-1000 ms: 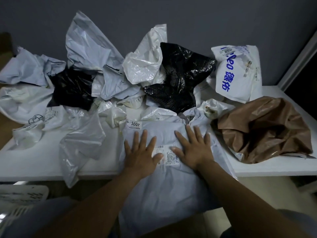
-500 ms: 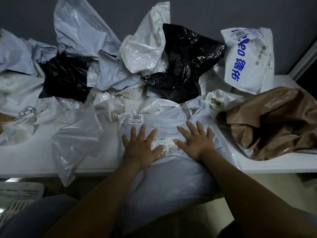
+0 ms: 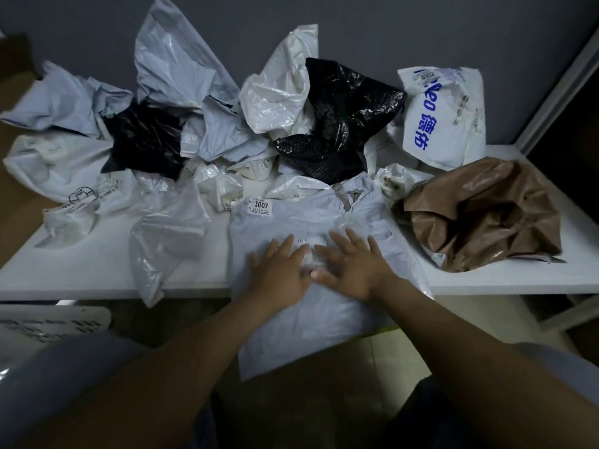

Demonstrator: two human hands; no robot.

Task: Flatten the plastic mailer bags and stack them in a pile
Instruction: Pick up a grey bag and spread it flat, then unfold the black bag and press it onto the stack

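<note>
A pale grey mailer bag (image 3: 308, 325) with a "3007" label lies flat at the front of the white table (image 3: 81, 270), its near end hanging over the edge. My left hand (image 3: 278, 270) and my right hand (image 3: 353, 267) press on it side by side, palms down with fingers spread, thumbs almost touching over a barcode label. Both hands are blurred. Behind them lies a heap of crumpled bags: a black bag (image 3: 337, 121), a white bag (image 3: 278, 89) and a second black bag (image 3: 146, 137).
A crumpled brown bag (image 3: 486, 212) sits at the right. A white bag with blue print (image 3: 444, 115) leans on the grey wall. A translucent bag (image 3: 165, 234) droops over the front edge at the left. A white basket (image 3: 42, 328) stands below left.
Both hands have slid toward me along the grey bag and drawn closer together. The camera view shifted slightly.
</note>
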